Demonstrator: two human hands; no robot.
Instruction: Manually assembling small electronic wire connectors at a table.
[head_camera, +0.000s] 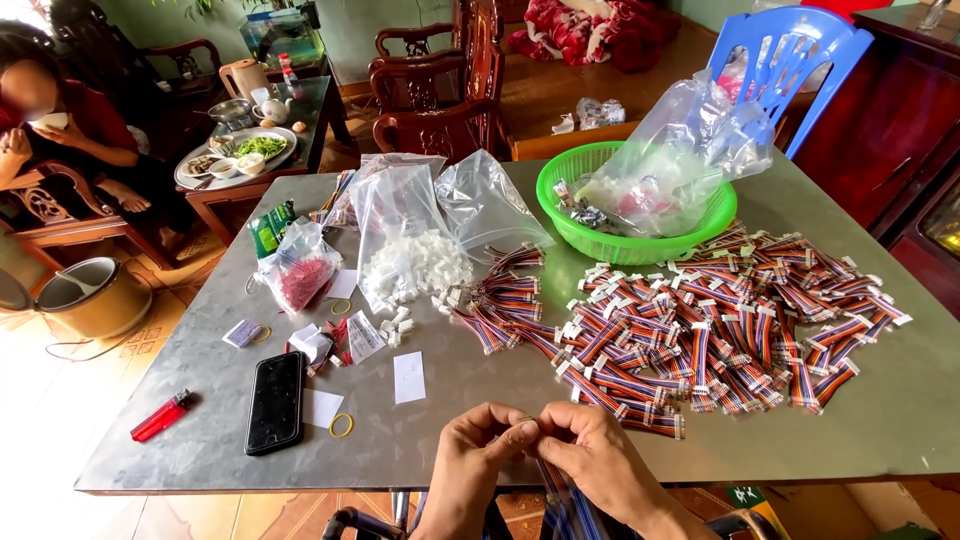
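Where the table's near edge runs, 2 hands, left hand (487, 440) and right hand (590, 445), fingertips pinched on 1 striped ribbon cable (565, 500) below.

Single head-worn view, looking down and forward from the near edge of a grey table (460, 400). Hands close at 6 o'clock, cable bundles (720, 320) toward 2 o'clock, green basket (560, 215) near 12, seated person (70, 120) far off at 10 o'clock.

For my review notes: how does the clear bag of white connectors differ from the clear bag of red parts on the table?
The bag of white connectors is bigger, open, its pieces spilling onto the table; the bag of red parts is smaller and nearer the table's left edge, its contents still inside. Both are clear plastic.
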